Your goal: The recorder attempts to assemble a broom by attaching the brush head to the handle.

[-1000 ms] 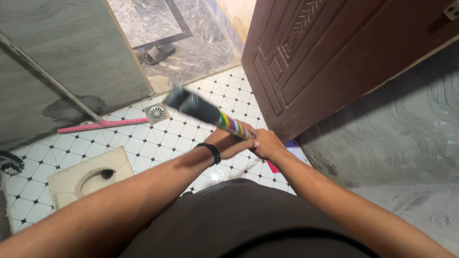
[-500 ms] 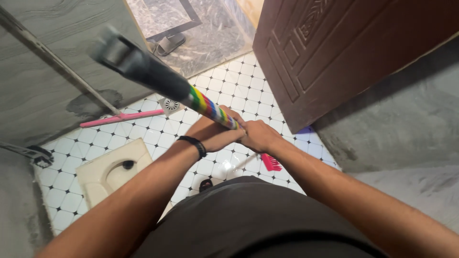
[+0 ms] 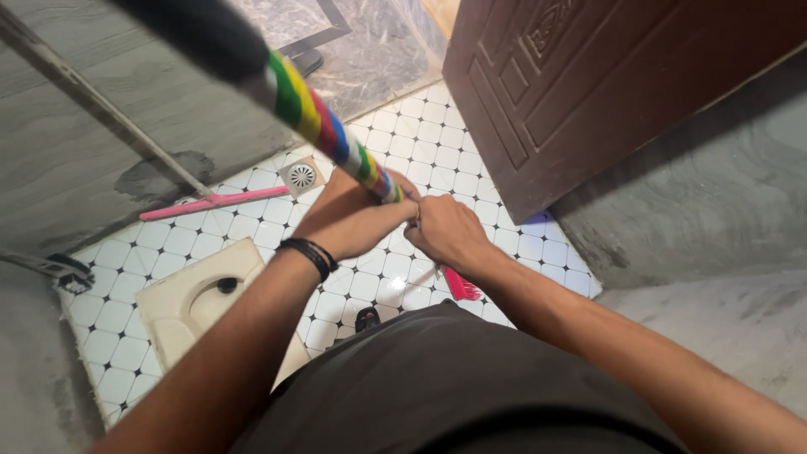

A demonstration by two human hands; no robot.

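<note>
We see a pink squeegee (image 3: pixel 214 202) and a square metal floor drain (image 3: pixel 301 176) beyond the fingers, and a cream squat toilet pan (image 3: pixel 181 307) to their left.

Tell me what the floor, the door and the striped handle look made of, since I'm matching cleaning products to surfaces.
The floor looks like glazed ceramic tile: white squares with small black insets, glossy where wet. The door seems dark brown wood or a wood-look panel with carved mouldings. The striped handle, gripped by the left hand and right hand, looks like a rod under a shiny plastic wrap.
</note>
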